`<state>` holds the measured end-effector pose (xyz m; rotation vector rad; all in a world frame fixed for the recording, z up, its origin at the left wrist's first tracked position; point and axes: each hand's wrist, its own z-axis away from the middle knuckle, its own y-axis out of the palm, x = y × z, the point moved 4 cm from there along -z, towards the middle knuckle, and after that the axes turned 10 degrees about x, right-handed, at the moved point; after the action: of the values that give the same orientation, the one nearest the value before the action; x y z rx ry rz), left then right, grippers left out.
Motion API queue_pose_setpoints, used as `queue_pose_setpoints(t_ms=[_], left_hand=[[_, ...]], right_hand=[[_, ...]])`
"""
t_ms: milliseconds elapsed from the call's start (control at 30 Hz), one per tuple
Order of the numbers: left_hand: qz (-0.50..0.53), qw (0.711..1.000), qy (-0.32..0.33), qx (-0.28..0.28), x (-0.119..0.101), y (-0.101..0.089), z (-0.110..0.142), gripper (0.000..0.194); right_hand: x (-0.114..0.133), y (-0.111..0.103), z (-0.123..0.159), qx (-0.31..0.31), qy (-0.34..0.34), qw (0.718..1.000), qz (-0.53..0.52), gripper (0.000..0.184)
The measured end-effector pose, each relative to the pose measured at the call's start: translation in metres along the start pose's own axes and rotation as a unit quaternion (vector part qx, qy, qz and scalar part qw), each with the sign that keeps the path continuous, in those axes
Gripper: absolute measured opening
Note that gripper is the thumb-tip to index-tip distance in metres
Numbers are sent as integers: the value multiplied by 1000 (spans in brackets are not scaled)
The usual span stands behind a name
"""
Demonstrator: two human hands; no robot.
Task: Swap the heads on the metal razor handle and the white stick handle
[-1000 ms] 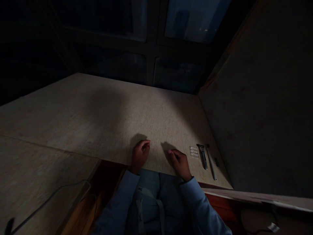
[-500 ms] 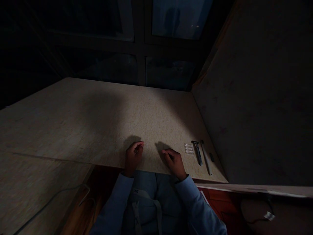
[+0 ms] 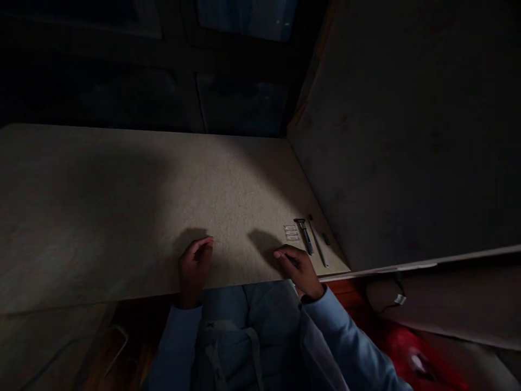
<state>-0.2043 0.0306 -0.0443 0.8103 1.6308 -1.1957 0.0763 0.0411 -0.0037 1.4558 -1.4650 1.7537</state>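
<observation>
My left hand (image 3: 196, 267) hovers over or rests at the front edge of the table (image 3: 232, 190), fingers curled in against the thumb, with nothing visible in it. My right hand (image 3: 298, 267) is curled the same way farther right, thumb against the fingers, and nothing shows in its grasp. Just beyond it lies a small clear pack (image 3: 291, 233) with several rows. Beside that are a dark razor (image 3: 305, 237), a slim toothbrush (image 3: 318, 242) with a dark head and pale handle, and a small dark block-like piece (image 3: 326, 239). Neither hand touches these.
A wall panel (image 3: 399, 152) rises along the table's right side. Dark window panes (image 3: 244, 103) stand behind the table. A cable (image 3: 120, 331) hangs at lower left, and a red object (image 3: 415, 353) lies below at lower right.
The view has turned to the right, so the table and items appear farther left. My hands sit a little farther apart, still curled; the small items stay where they lie.
</observation>
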Motion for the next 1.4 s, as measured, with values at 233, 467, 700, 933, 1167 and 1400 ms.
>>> queue_pose_setpoints(t_ms=[233,467,700,933,1167,1400], left_hand=[[1,1000,-18,5,-1,1,-2,31],[-1,1000,-31,-5,-2,0,-1,33],[-23,999,-28,-2,0,0,-1,39],[-7,1000,-27,4,3,0,-1,36],[-3,1000,-24,-6,1,1,0,31],[17,1000,-24,0,-2,1,1,29]], right_hand=[[-14,-128,14,18,79,931,356,26],[-61,-139,-4,219,214,790,530,33],[-61,-139,-9,230,246,773,538,29],[-43,-140,-19,204,272,787,515,22],[2,-108,-32,75,193,913,352,26],[-8,-64,-37,61,262,874,404,24]])
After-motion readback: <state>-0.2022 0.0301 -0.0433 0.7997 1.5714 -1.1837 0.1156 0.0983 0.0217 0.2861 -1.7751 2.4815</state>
